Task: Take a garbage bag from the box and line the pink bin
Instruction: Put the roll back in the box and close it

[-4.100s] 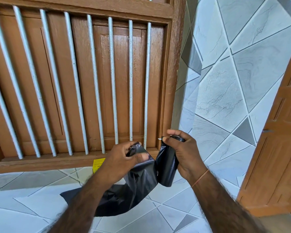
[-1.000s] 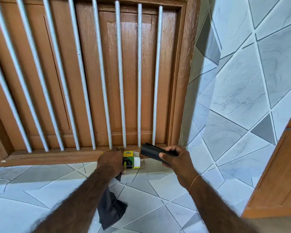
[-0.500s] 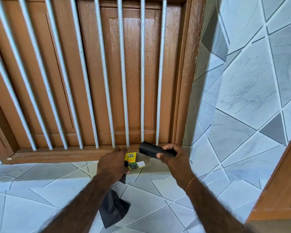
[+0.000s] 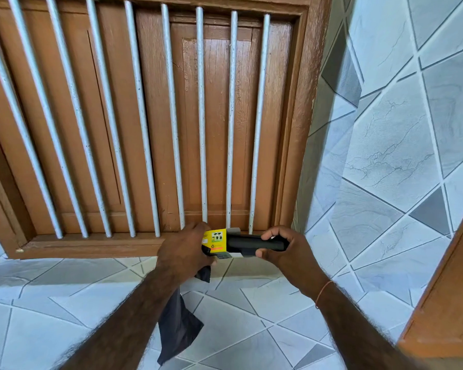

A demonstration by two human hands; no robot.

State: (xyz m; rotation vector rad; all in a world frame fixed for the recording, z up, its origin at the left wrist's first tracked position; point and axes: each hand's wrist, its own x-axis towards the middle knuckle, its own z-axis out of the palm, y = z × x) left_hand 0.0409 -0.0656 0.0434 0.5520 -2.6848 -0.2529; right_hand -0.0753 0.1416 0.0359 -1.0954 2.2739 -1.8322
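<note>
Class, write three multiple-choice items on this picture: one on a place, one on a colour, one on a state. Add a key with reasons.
1. Where does the loose bag hang?
A. under the left hand
B. over the bars
C. on the right wrist
2. What colour is the box?
A. pink
B. yellow
C. white
3. How is the roll held?
A. lying on the floor
B. gripped in the right hand, end at the box mouth
C. unrolled flat
Key: 1 A, it trails from that fist; 2 B, yellow printed face; 3 B, fingers wrap it.
</note>
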